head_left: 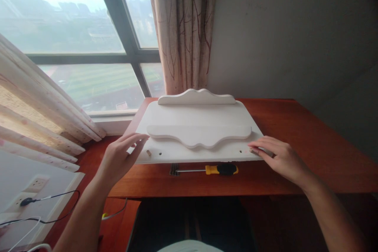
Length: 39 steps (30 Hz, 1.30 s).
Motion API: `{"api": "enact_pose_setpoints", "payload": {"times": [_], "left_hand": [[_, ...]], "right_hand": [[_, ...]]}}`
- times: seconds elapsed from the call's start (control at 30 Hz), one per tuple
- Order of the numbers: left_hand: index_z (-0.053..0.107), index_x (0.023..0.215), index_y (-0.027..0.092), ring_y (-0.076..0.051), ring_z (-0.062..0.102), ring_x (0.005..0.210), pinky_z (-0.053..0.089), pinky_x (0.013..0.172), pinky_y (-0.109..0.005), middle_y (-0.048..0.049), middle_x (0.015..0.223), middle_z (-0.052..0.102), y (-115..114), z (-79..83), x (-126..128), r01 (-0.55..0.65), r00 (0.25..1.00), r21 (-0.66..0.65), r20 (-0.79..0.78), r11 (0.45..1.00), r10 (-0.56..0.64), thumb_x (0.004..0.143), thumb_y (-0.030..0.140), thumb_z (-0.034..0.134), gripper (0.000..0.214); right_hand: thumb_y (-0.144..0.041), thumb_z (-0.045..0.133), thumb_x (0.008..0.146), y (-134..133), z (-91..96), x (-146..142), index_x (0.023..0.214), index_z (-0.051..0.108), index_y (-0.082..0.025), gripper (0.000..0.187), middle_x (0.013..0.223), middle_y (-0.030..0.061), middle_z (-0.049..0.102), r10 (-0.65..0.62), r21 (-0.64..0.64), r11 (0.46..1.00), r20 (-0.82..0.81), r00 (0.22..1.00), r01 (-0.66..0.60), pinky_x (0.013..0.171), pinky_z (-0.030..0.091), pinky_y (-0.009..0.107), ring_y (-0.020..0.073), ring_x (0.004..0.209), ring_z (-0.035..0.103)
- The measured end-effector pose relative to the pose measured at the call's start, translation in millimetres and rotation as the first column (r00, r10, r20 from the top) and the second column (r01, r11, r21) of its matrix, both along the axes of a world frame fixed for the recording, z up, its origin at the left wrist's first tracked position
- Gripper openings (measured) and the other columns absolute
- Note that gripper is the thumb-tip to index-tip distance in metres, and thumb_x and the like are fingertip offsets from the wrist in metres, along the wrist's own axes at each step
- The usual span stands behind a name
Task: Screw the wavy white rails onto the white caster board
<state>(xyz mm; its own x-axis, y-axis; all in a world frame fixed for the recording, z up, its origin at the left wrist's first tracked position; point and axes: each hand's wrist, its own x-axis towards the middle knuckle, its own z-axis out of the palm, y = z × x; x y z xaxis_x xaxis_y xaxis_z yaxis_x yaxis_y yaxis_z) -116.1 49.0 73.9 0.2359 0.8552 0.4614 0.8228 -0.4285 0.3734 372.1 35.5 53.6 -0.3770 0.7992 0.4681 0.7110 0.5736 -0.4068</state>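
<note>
“One white board (196,115) on a reddish-brown desk (310,165), its middle taken as the clock's hub. Entries from the left?”

“Wall sockets (37,184), between eight and nine o'clock, far out; black plug (26,201) in a lower one.”

“First grip?”

“My left hand (116,159), same bearing, at the board's left edge. Thumb and forefinger curve together, tips near the left end of the front panel (199,134); whether I pinch anything there, I cannot tell.”

“Middle stock?”

“Wooden peg (149,152), short, at eight o'clock, projecting from the board. Left hole (160,153), dark, just beside it. Dark screws (173,169), bunched, seven o'clock, on the desk. Back panel (196,98), white, wavy upper edge, twelve o'clock. Front panel, likewise white, just on the six o'clock side of the hub, wavy edge toward me. Screwdriver (222,169), yellow and black handle, five o'clock, shaft pointing to the screws. Right hole (240,151), four o'clock.”

“Last grip?”

“My right hand (283,158), between three and four, at the board's right front corner. Thumb and fingers drawn together beside a small brownish tip; clasped or merely touched, I cannot tell.”
</note>
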Motion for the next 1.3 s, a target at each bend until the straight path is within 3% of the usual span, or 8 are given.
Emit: {"api": "enact_pose_setpoints", "payload": {"times": [0.23, 0.37, 0.6, 0.8, 1.3], "left_hand": [[0.073, 0.103, 0.021, -0.018, 0.068, 0.079, 0.053, 0.078, -0.03, -0.0062, 0.102, 0.077, 4.3, 4.1, -0.6, -0.016, 1.0, 0.012, -0.015, 1.0, 0.016, 0.099, 0.043, 0.052, 0.031], [0.073, 0.104, 0.021, -0.017, 0.068, 0.078, 0.053, 0.077, -0.03, -0.0064, 0.104, 0.076, 8.7, 6.4, 0.1, -0.001, 1.0, 0.015, -0.016, 1.0, 0.001, 0.1, 0.042, 0.052, 0.03], [0.074, 0.103, 0.023, -0.022, 0.073, 0.092, 0.057, 0.085, -0.035, -0.0059, 0.109, 0.078, 26.3, 7.1, 1.7, 0.023, 0.999, 0.069, -0.026, 0.997, -0.021, 0.095, 0.047, 0.06, 0.029], [0.076, 0.106, 0.025, -0.025, 0.073, 0.101, 0.056, 0.098, -0.041, -0.006, 0.111, 0.078, 34.3, 4.7, -1.4, 0.048, 0.998, 0.066, -0.055, 0.997, -0.045, 0.094, 0.051, 0.062, 0.032], [0.077, 0.102, 0.026, -0.024, 0.075, 0.101, 0.058, 0.091, -0.036, -0.0044, 0.11, 0.079, 37.5, 8.0, 5.6, 0.101, 0.983, 0.081, -0.162, 0.992, -0.087, 0.096, 0.047, 0.058, 0.03]], "right_hand": [[-0.037, 0.057, 0.101, -0.5, 8.2, 5.4, 0.116, 0.075, -0.028, 0.025, 0.114, 0.0034, 0.076, -0.078, -0.162, 0.984, -0.004, 0.997, 0.076, 0.085, 0.06, 0.032, 0.0222, 0.101, 0.074], [-0.037, 0.056, 0.101, 9.7, 4.6, 7.9, 0.115, 0.075, -0.026, 0.026, 0.113, 0.005, 0.077, -0.132, -0.064, 0.989, -0.016, 0.991, 0.131, 0.09, 0.059, 0.036, 0.0243, 0.102, 0.073], [-0.033, 0.06, 0.099, 30.0, 1.8, 4.1, 0.104, 0.075, -0.026, 0.018, 0.105, 0.0068, 0.076, -0.107, 0.167, 0.98, -0.01, 0.994, 0.107, 0.092, 0.058, 0.043, 0.026, 0.097, 0.072], [-0.034, 0.066, 0.096, 37.3, 1.0, -1.9, 0.108, 0.073, -0.026, 0.016, 0.109, 0.0067, 0.075, -0.037, 0.168, 0.985, 0.018, 0.999, 0.034, 0.094, 0.057, 0.043, 0.0256, 0.101, 0.07], [-0.036, 0.066, 0.096, 45.1, -7.1, -7.5, 0.113, 0.072, -0.025, 0.022, 0.112, 0.008, 0.075, -0.059, 0.205, 0.978, 0.066, 0.996, 0.045, 0.095, 0.056, 0.044, 0.0271, 0.104, 0.07]]}}
